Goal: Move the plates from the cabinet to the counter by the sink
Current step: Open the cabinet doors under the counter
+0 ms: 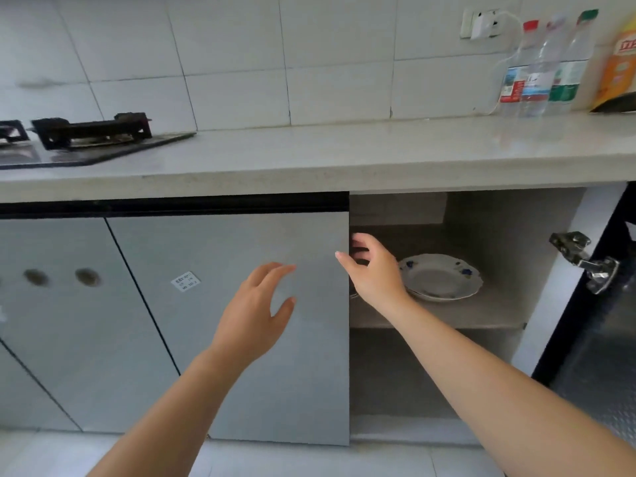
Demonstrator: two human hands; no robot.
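Wide, fingers loose and holding nothing: left grip (261,304), in front of the closed cabinet door (223,253). Narrow on that door's free edge: right grip (373,270), thumb over the front face, fingers curled behind it. Just right of the right grip, inside the open compartment: plates (444,280) stacked on the shelf (447,315), left rim hidden by it. Above both: desk (344,149), with stove (93,132) up left and bottles (543,74) up right.
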